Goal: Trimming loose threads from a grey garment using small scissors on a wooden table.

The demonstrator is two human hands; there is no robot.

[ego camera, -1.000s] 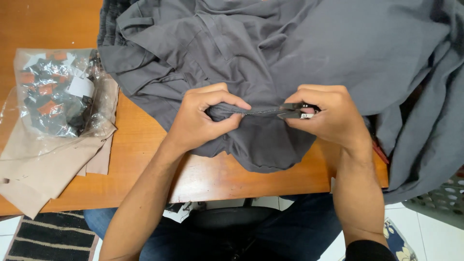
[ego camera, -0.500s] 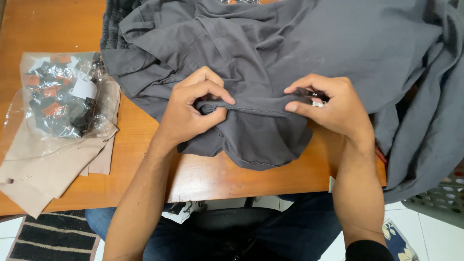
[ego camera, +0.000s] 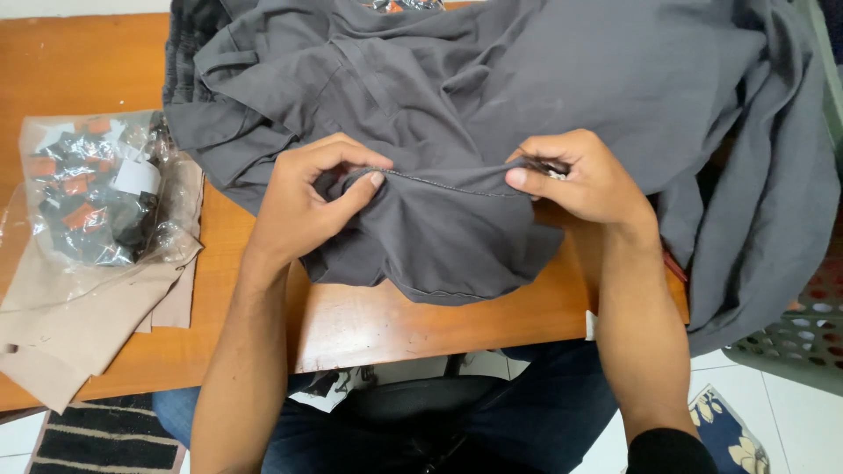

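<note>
Fingers of the left hand and right hand pinch a stitched seam of the grey garment, stretched taut between them (something small glints under the right fingers). Pulling harder could pop stitches.

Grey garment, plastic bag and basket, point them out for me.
Grey garment (ego camera: 544, 79), head view, on its flat upper panel.
Plastic bag (ego camera: 97, 189), head view, on its clear middle.
Basket (ego camera: 803, 338), head view, on its perforated grey wall.
</note>
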